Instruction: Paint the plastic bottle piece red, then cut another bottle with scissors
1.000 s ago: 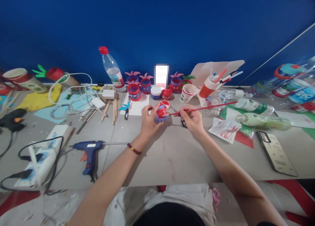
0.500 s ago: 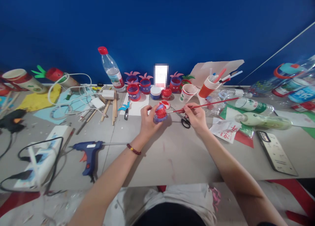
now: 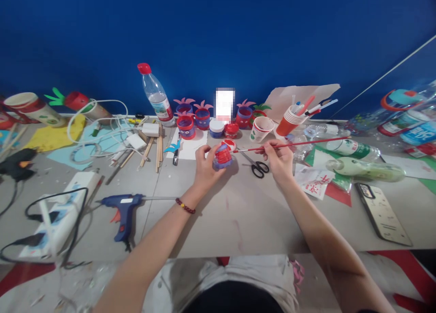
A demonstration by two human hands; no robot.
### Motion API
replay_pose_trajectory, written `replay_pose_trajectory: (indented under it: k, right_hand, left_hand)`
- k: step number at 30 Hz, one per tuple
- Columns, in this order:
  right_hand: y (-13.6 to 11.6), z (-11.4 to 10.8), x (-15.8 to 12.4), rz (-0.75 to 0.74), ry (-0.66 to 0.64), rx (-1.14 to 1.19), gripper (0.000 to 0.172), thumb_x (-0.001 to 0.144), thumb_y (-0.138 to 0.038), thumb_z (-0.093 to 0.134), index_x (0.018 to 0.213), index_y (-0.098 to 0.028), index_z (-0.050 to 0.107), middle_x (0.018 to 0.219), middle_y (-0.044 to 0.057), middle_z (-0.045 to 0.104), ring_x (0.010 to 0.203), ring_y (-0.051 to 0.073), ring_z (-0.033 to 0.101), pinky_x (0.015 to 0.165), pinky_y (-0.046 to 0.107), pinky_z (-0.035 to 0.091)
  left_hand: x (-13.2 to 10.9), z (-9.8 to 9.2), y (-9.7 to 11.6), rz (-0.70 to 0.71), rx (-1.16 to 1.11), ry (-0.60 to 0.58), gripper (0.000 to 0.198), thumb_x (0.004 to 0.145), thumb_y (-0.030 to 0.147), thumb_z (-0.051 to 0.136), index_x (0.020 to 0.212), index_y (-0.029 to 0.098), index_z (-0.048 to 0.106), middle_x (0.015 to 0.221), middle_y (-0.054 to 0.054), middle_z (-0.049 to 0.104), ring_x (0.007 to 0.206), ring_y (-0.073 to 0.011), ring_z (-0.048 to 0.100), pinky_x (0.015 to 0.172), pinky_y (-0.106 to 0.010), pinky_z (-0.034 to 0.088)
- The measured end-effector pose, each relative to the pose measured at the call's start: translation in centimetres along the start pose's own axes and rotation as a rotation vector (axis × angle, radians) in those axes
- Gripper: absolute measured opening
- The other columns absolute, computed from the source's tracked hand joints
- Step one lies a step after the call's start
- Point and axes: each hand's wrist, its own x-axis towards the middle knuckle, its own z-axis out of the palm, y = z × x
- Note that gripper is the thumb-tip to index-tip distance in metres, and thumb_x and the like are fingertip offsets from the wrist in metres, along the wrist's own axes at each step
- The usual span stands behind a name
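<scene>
My left hand (image 3: 206,167) is closed round a small blue cup with a red painted band (image 3: 223,156), held just above the grey table (image 3: 231,213). My right hand (image 3: 279,158) pinches a long red paintbrush (image 3: 293,145), whose tip lies at the cup's right side. A small red-and-white paint lid (image 3: 230,144) sits just behind the cup. Black-handled scissors (image 3: 257,166) lie on the table between my two hands.
A blue glue gun (image 3: 124,208) and a white power strip (image 3: 57,222) lie at the left. Painted cups (image 3: 202,118), paint jars (image 3: 216,127), a water bottle (image 3: 156,96) and a pen-filled orange cup (image 3: 289,121) stand behind. Green bottles (image 3: 364,167) and a phone (image 3: 381,213) lie right.
My right hand has slid rightward along the table, drawing the brush out to the right and uncovering the scissors. The left hand and cup have stayed put.
</scene>
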Motion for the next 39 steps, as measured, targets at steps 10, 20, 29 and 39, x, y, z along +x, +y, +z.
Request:
replay_pose_trajectory:
  k: [10,20,29,39]
  right_hand:
    - [-0.6,2.0,-2.0,0.072,-0.183,0.040,0.042,0.078,-0.063,0.069,0.080,-0.022,0.058,0.065,0.002,0.070,0.050,0.013,0.057,0.054,0.029,0.050]
    - [-1.1,1.6,-1.3,0.035,-0.132,-0.009,0.041,0.077,-0.062,0.069,0.079,-0.023,0.058,0.063,0.001,0.069,0.047,0.012,0.055,0.054,0.029,0.052]
    - [0.3,0.4,-0.1,0.046,-0.049,-0.003,0.043,0.076,-0.062,0.071,0.081,-0.021,0.059,0.066,0.002,0.071,0.057,0.014,0.063,0.051,0.026,0.046]
    - [-0.4,0.7,-1.0,0.082,-0.073,0.100,0.036,0.079,-0.053,0.073,0.083,-0.021,0.058,0.065,0.001,0.071,0.052,0.012,0.058,0.049,0.024,0.041]
  left_hand:
    - [-0.3,0.3,-0.7,0.068,0.059,-0.056,0.070,0.075,0.035,0.075,0.138,0.026,0.047,0.120,-0.008,0.040,0.112,-0.0271,0.045,0.103,-0.049,0.043]
    - [-0.3,0.3,-0.7,0.071,0.004,-0.017,0.068,0.074,0.026,0.075,0.137,0.029,0.049,0.117,-0.007,0.040,0.113,-0.0278,0.045,0.102,-0.048,0.044]
    - [-0.1,0.0,-0.1,0.002,-0.001,-0.011,0.069,0.070,0.022,0.076,0.134,0.027,0.049,0.117,-0.007,0.040,0.116,-0.0274,0.046,0.105,-0.049,0.045]
    - [-0.1,0.1,-0.2,0.003,-0.028,-0.006,0.073,0.069,0.019,0.076,0.135,0.032,0.047,0.117,-0.006,0.041,0.114,-0.0265,0.048,0.103,-0.050,0.046]
